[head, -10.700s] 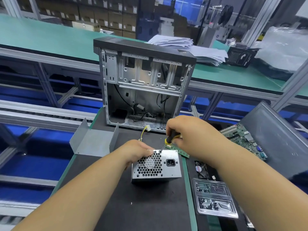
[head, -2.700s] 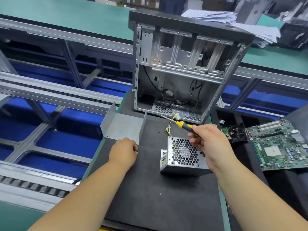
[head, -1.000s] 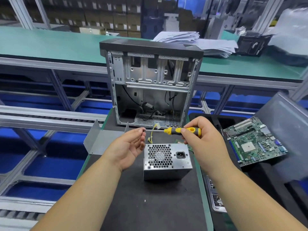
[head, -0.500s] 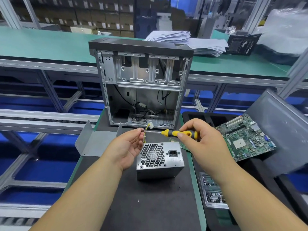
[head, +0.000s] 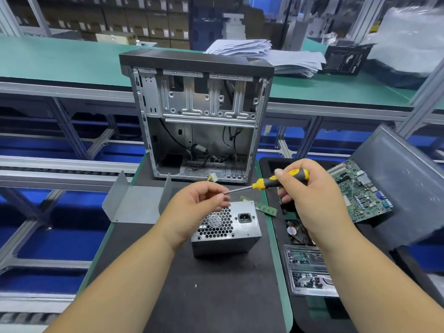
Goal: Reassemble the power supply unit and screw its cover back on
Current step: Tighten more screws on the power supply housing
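You stand in a large workshop, with stacked cartons on shelves far behind and a long green bench (head: 72, 61) that runs across the room; a pile of loose papers (head: 259, 52) lies on it at the right. Between that bench and you there are grey aluminium frames over a blue floor. Your own bench (head: 216, 296) is covered by a black mat with a green edge. At its far end an open computer case (head: 197, 116) stands upright, its inside turned to you, with some cables at the bottom. To the left of the case lies a bent grey metal cover (head: 134, 203), open side up. The power supply unit (head: 228, 229) sits in the middle of the mat, in front of the case, with its honeycomb grille and socket facing you. At the right a green motherboard (head: 360, 193) rests in a black tray, and a clear plastic box (head: 307, 270) with small parts lies nearer to you. Your right hand (head: 305, 188) is closed around the yellow-black handle of a screwdriver (head: 271, 181), held almost level above the unit. Your left hand (head: 199, 205) has its fingers (head: 216, 193) pinched together at the tip of the screwdriver; whether a screw is between them, I cannot tell.
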Motion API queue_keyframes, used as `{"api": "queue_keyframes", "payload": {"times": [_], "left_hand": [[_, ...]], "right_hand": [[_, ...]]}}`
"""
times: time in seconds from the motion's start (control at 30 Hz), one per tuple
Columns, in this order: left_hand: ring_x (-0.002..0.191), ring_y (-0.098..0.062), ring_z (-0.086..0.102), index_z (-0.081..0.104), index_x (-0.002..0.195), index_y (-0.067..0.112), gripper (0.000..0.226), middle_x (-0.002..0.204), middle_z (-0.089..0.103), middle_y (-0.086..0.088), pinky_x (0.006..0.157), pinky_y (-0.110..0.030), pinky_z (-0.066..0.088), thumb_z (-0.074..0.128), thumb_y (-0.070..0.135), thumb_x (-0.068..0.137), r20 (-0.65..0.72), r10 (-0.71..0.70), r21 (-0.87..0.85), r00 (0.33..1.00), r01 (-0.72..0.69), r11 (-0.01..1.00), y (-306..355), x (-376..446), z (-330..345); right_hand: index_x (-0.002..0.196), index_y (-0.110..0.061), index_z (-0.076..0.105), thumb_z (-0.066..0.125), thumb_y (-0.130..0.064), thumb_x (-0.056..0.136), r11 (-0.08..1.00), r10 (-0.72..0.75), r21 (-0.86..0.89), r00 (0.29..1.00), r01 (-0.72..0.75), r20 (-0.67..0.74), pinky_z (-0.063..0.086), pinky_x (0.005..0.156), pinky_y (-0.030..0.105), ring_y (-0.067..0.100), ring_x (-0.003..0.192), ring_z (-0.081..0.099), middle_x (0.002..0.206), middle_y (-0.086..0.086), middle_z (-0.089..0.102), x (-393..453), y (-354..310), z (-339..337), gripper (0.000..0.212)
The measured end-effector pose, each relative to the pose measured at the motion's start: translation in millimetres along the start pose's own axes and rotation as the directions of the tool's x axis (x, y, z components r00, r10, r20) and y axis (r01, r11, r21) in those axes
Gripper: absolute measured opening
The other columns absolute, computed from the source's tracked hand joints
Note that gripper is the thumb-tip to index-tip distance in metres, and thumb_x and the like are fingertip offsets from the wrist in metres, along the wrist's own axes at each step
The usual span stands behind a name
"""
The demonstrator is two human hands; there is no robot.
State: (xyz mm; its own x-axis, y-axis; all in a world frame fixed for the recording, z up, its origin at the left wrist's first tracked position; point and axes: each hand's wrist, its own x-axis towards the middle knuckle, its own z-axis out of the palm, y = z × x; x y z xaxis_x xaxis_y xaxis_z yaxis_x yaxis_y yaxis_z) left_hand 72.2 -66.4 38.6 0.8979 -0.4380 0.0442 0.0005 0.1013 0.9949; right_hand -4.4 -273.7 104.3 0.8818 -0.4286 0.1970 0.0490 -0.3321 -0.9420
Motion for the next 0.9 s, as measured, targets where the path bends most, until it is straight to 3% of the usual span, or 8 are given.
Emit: {"api": "queue_keyframes", "payload": {"times": [0.07, 0.13, 0.2, 0.27, 0.3, 0.4, 0.77, 0.9], "left_hand": [[0.108, -0.009, 0.066, 0.065, 0.119, 0.020, 0.026, 0.112, 0.072, 0.000, 0.094, -0.021, 0.051, 0.051, 0.009, 0.100, 0.033, 0.029, 0.113, 0.999, -0.033, 0.993, -5.5, -2.8, -0.6], [0.113, 0.001, 0.057, 0.061, 0.122, 0.027, 0.031, 0.118, 0.065, 0.010, 0.100, -0.019, 0.044, 0.051, 0.009, 0.099, 0.064, 0.066, 0.354, 0.996, -0.085, 0.931, -12.5, -5.0, -2.9], [0.111, 0.004, 0.052, 0.063, 0.117, 0.028, 0.032, 0.116, 0.058, 0.014, 0.101, -0.019, 0.040, 0.059, 0.009, 0.092, 0.156, 0.069, 0.590, 0.985, -0.149, 0.794, -20.2, -7.4, -3.8], [0.114, 0.000, 0.049, 0.065, 0.113, 0.027, 0.034, 0.114, 0.055, 0.014, 0.103, -0.023, 0.038, 0.064, 0.010, 0.083, 0.252, 0.050, 0.704, 0.966, -0.219, 0.676, -27.2, -9.5, -2.7], [0.116, -0.004, 0.047, 0.065, 0.110, 0.027, 0.034, 0.114, 0.054, 0.013, 0.104, -0.025, 0.037, 0.067, 0.011, 0.080, 0.278, 0.049, 0.723, 0.959, -0.243, 0.646, -29.5, -10.7, -2.0], [0.115, -0.008, 0.043, 0.066, 0.103, 0.030, 0.030, 0.112, 0.050, 0.015, 0.103, -0.026, 0.036, 0.074, 0.021, 0.076, 0.305, 0.072, 0.746, 0.950, -0.285, 0.602, -32.8, -13.4, 0.2], [0.108, -0.007, 0.040, 0.067, 0.093, 0.031, 0.021, 0.106, 0.049, 0.018, 0.100, -0.027, 0.036, 0.079, 0.031, 0.076, 0.267, 0.129, 0.776, 0.955, -0.292, 0.558, -38.0, -15.0, 6.5], [0.105, -0.006, 0.042, 0.066, 0.085, 0.034, 0.015, 0.101, 0.049, 0.020, 0.098, -0.026, 0.037, 0.078, 0.034, 0.078, 0.227, 0.158, 0.768, 0.961, -0.276, 0.578, -43.6, -14.1, 8.2]], "right_hand": [[0.080, -0.023, 0.058, 0.066, -0.026, 0.091, 0.992, -0.083, -0.092, 0.996, 0.086, 0.035, 0.051, 0.058, 0.025, 0.009, 0.057, 0.058, 0.065, -0.008, 0.068, -0.1, -3.6, -4.3, 0.014], [0.079, -0.024, 0.055, 0.067, -0.024, 0.090, 0.957, -0.185, -0.206, 0.976, 0.205, 0.112, 0.040, 0.049, 0.009, 0.000, 0.052, 0.056, 0.064, -0.016, 0.067, -2.0, -9.5, -7.2, 0.017], [0.079, -0.027, 0.052, 0.067, -0.028, 0.089, 0.887, -0.209, -0.364, 0.950, 0.285, 0.233, 0.039, 0.048, 0.010, -0.002, 0.055, 0.057, 0.068, -0.019, 0.068, -4.4, -15.3, -6.8, 0.018], [0.080, -0.029, 0.048, 0.064, -0.033, 0.088, 0.800, -0.184, -0.494, 0.922, 0.341, 0.340, 0.043, 0.051, 0.021, 0.002, 0.060, 0.058, 0.072, -0.016, 0.069, -7.0, -17.9, -2.7, 0.019], [0.080, -0.029, 0.047, 0.063, -0.035, 0.088, 0.762, -0.170, -0.538, 0.913, 0.360, 0.371, 0.048, 0.055, 0.030, 0.004, 0.064, 0.059, 0.074, -0.013, 0.070, -8.0, -17.9, -0.4, 0.019], [0.083, -0.029, 0.045, 0.060, -0.038, 0.088, 0.695, -0.146, -0.600, 0.894, 0.397, 0.423, 0.052, 0.065, 0.036, 0.010, 0.075, 0.061, 0.077, -0.011, 0.069, -11.0, -17.1, 5.3, 0.018], [0.083, -0.029, 0.045, 0.061, -0.039, 0.089, 0.657, -0.146, -0.616, 0.874, 0.436, 0.463, 0.045, 0.059, 0.028, 0.005, 0.069, 0.054, 0.075, -0.011, 0.064, -13.2, -12.9, 12.5, 0.020], [0.087, -0.032, 0.044, 0.060, -0.035, 0.090, 0.601, -0.144, -0.610, 0.820, 0.517, 0.553, 0.035, 0.056, 0.020, 0.004, 0.070, 0.049, 0.074, -0.014, 0.053, -11.2, -17.8, 13.5, 0.017]]}}
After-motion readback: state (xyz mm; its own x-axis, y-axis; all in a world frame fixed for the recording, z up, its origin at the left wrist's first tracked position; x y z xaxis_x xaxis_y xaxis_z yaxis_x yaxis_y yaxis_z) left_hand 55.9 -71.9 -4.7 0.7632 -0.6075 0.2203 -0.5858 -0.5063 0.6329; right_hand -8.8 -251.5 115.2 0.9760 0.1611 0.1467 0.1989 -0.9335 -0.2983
